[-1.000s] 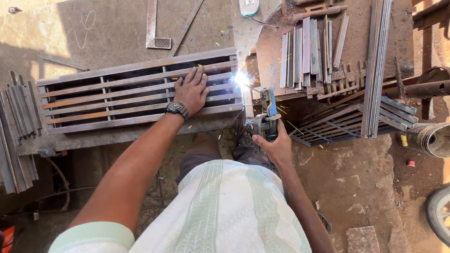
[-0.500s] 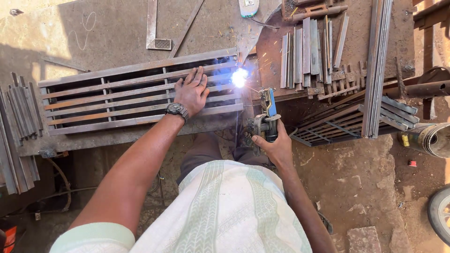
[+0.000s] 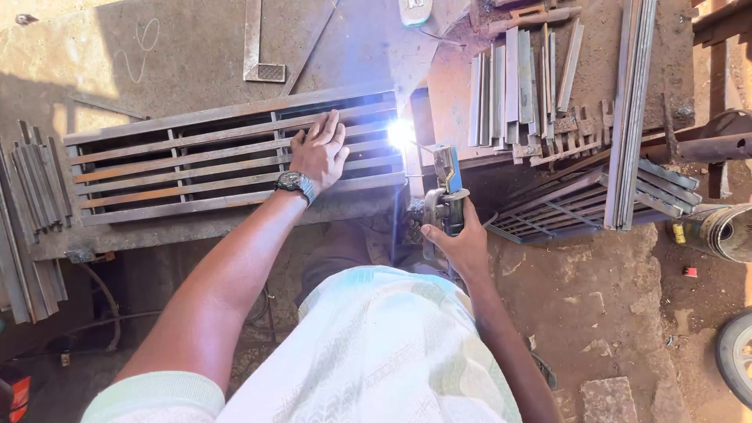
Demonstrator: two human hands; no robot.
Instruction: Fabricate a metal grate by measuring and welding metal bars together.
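A long steel grate [image 3: 196, 164] made of flat bars lies on a metal worktable [image 3: 157, 55]. My left hand [image 3: 319, 150], with a wristwatch, presses flat on the grate near its right end. My right hand [image 3: 462, 239] grips a blue and metal welding electrode holder [image 3: 445, 192], and its rod reaches up to the grate's right end. A bright white-blue arc [image 3: 400, 133] glows where the rod meets the grate.
Cut flat steel strips [image 3: 517, 78] lie in a pile right of the arc. Long bars [image 3: 630, 110] and another grate frame [image 3: 580, 207] lie further right. More strips [image 3: 31, 188] stack at the left. A steel square [image 3: 254, 47] rests on the table.
The arc has shifted slightly upward along the grate's right end, with the electrode holder following. My left hand stays pressed on the grate.
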